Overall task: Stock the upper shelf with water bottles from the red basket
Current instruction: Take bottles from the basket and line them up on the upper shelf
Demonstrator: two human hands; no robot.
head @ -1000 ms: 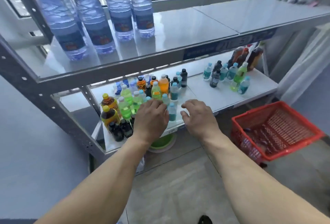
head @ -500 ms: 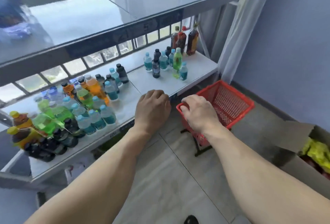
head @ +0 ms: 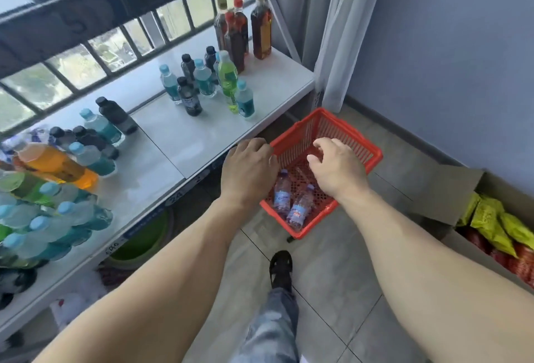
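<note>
The red basket (head: pixel 358 143) stands on the floor to the right of the lower shelf. Inside it lie clear water bottles with blue labels, one (head: pixel 281 196) near its left wall and another (head: pixel 300 211) beside it; more may lie hidden under my hands. My left hand (head: pixel 248 170) hovers over the basket's left rim, fingers loosely curled, holding nothing. My right hand (head: pixel 336 167) is above the basket's middle with fingers bent downward, also holding nothing. The upper shelf's dark front edge (head: pixel 95 13) crosses the top left; its surface is out of view.
The lower white shelf (head: pixel 179 143) carries many drink bottles: teal, black, green, orange, and tall dark ones (head: pixel 237 33) at the far end. A cardboard box (head: pixel 462 198) with snack packs sits at right. A green tub (head: pixel 144 238) is under the shelf. A curtain (head: pixel 344 30) hangs behind the basket.
My view has swung right and down, away from the upper shelf, and I have stepped closer. Both hands have moved from over the lower shelf to above the red basket.
</note>
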